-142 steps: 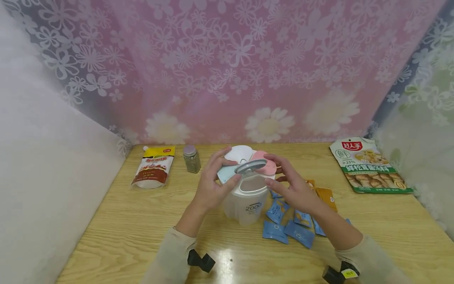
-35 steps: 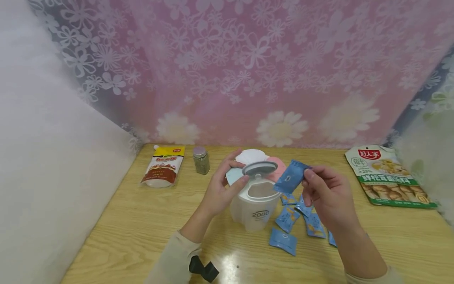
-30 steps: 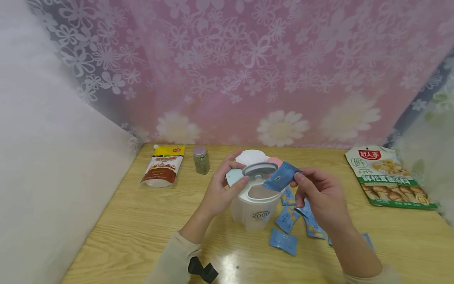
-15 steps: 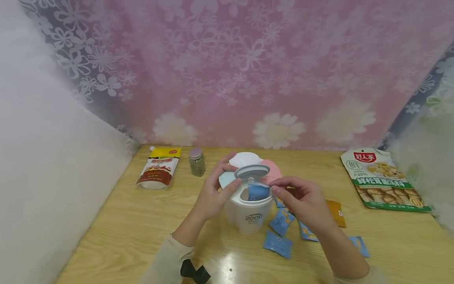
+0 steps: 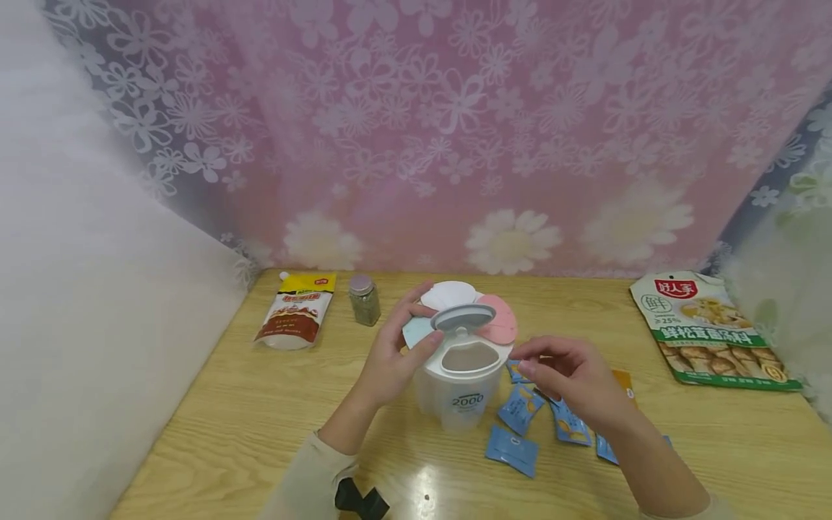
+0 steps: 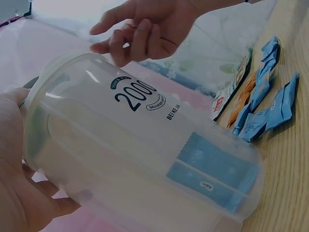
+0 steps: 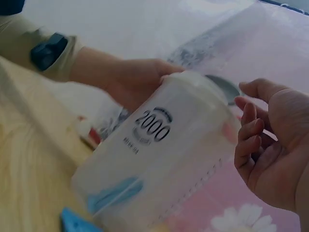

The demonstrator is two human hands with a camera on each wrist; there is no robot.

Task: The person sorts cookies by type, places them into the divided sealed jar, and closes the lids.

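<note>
A translucent storage canister [image 5: 466,410] marked 2000 stands on the table, its grey-rimmed flap [image 5: 464,316] raised over an opening in the lid. White, pink and pale blue petal-shaped covers fan across the lid's other sections. My left hand [image 5: 388,361] grips the lid's left side, thumb on top near the flap. Inside, at the bottom, a blue snack packet [image 6: 215,169] shows through the wall in the left wrist view. My right hand [image 5: 575,379] is just right of the lid, fingers loosely bent with nothing in them. Several more blue packets [image 5: 512,451] lie below it.
An orange packet [image 5: 624,383] lies beyond my right wrist. A spouted pouch [image 5: 295,310] and a small glass jar [image 5: 365,300] are at the back left. A green-and-white soup-seasoning bag [image 5: 715,332] lies at the far right. Floral curtain [image 5: 416,144] hangs behind.
My right hand brought a blue packet to the lid opening and let it drop in, then drew back slightly right, empty. My left hand kept its grip on the lid.
</note>
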